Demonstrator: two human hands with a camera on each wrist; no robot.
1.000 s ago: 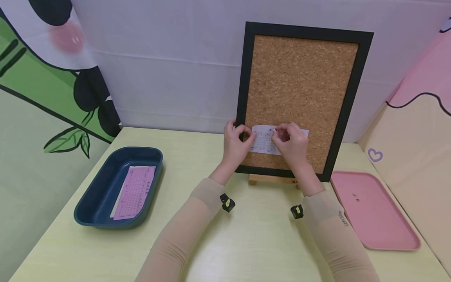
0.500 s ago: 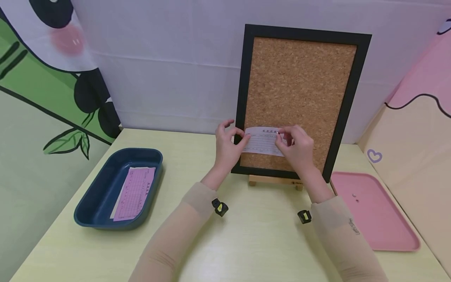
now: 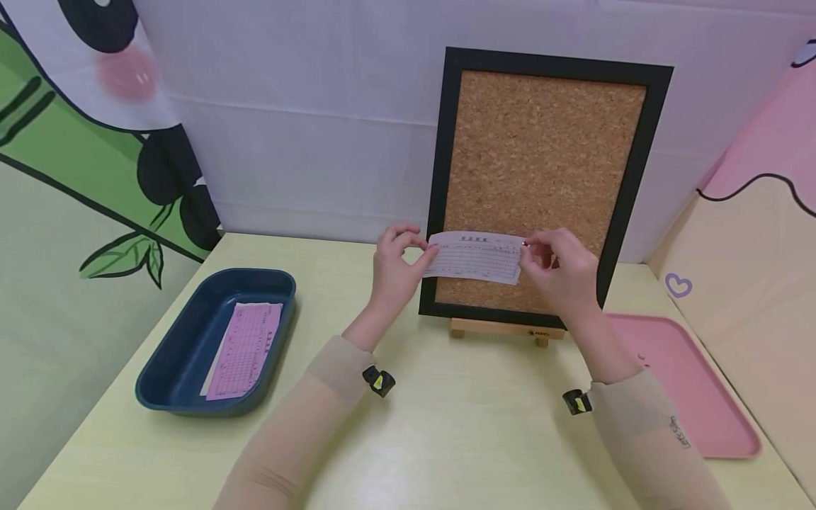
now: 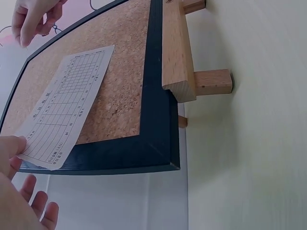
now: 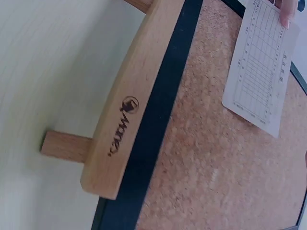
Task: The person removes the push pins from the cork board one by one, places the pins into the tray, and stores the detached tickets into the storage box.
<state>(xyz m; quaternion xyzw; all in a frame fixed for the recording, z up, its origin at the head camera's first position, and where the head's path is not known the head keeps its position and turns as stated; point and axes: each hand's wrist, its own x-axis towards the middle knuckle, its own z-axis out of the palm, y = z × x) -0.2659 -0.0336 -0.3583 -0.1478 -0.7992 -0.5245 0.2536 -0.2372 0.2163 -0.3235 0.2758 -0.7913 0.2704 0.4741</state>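
Note:
My left hand (image 3: 397,265) pinches the left end of a printed paper slip (image 3: 474,256) between thumb and forefinger. The slip bends slightly in front of the lower part of a black-framed cork board (image 3: 542,163). In the left wrist view, the slip's far end (image 4: 98,60) lies near the cork; whether it touches, I cannot tell. My right hand (image 3: 564,273) is by the slip's upper right corner, thumb and forefinger together on a tiny thumbtack-like thing (image 3: 525,244), mostly hidden. That right hand (image 4: 38,19) shows apart from the paper in the left wrist view.
The board leans on a small wooden easel (image 3: 503,327). To the left stands a deep blue tray (image 3: 159,382) holding pink slips (image 3: 245,350). At right, partly behind my right arm, lies a flat pink tray (image 3: 714,397) with tiny bits on it.
My left hand has moved left with the slip, whose left end now overlaps the board's frame. My right hand has moved right, from over the slip to its right corner.

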